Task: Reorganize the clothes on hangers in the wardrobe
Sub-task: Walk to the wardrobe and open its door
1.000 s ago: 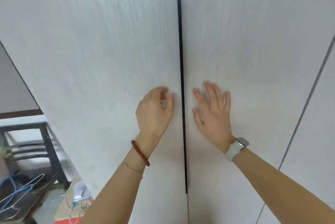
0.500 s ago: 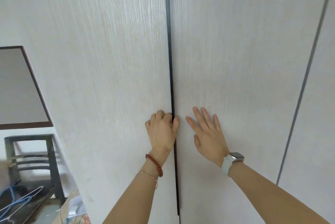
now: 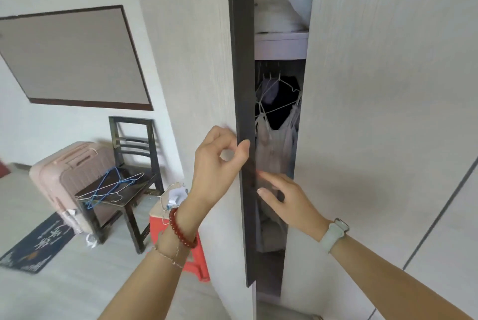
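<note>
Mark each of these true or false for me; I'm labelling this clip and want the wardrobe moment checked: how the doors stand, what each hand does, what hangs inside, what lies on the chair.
1. The left door is pulled partly open. True.
2. The left hand grips the dark edge of that door. True.
3. The right hand holds a hanger. False: it holds nothing and reaches into the gap with straight fingers.
4. Clothes hang on wire hangers inside. True.
5. The chair has a folded shirt on its seat. False: loose wire hangers lie there.
6. The right door is swung wide open. False: it looks shut.
</note>
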Motion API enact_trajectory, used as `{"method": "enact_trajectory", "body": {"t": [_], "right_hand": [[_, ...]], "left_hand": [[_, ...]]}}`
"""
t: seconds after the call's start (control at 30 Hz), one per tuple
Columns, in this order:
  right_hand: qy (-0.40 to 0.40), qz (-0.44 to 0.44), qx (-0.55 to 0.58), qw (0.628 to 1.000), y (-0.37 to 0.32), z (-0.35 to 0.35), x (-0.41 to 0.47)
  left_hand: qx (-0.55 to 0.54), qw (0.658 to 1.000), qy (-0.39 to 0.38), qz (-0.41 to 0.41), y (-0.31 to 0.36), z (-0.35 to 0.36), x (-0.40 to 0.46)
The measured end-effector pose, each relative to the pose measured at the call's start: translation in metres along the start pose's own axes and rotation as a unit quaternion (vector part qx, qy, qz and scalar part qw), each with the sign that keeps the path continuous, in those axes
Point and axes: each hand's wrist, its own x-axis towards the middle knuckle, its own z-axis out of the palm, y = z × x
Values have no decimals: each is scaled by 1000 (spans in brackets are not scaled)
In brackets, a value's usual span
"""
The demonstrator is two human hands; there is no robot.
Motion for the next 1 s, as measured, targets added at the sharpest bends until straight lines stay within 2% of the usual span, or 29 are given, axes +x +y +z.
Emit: {"method": "enact_trajectory", "body": {"t": [0.1, 0.23, 0.33, 0.47, 0.57, 0.63, 0.73, 0.8, 0.87, 1.0], "right_hand": [[-41, -20, 31, 998, -22, 39, -1], [-78, -43, 57, 994, -58, 98, 4], [-86, -76, 62, 991, -87, 134, 9], [-104, -119, 31, 987, -107, 158, 19], [-103, -111, 14, 988, -107, 163, 25], [-84, -100, -9, 991, -101, 160, 27], [-67, -68, -43, 994, -84, 148, 26], [-58, -50, -60, 995, -73, 136, 24], [-46, -33, -85, 995, -63, 119, 23], [2, 3, -150, 989, -38, 75, 20]], "left_hand": [[10, 1000, 14, -26, -2, -45, -21], [-4, 993, 69, -97, -15, -103, -45], [-14, 988, 124, -89, -22, -134, -59], [71, 976, 182, -95, -32, -156, -63], [101, 959, 239, -111, -38, -162, -63], [186, 941, 259, -111, -42, -162, -68], [310, 918, 226, -100, -49, -150, -83], [345, 922, 165, -67, -55, -132, -90], [348, 931, 96, -51, -62, -113, -91], [257, 962, -9, -90, -78, -75, -71]]}}
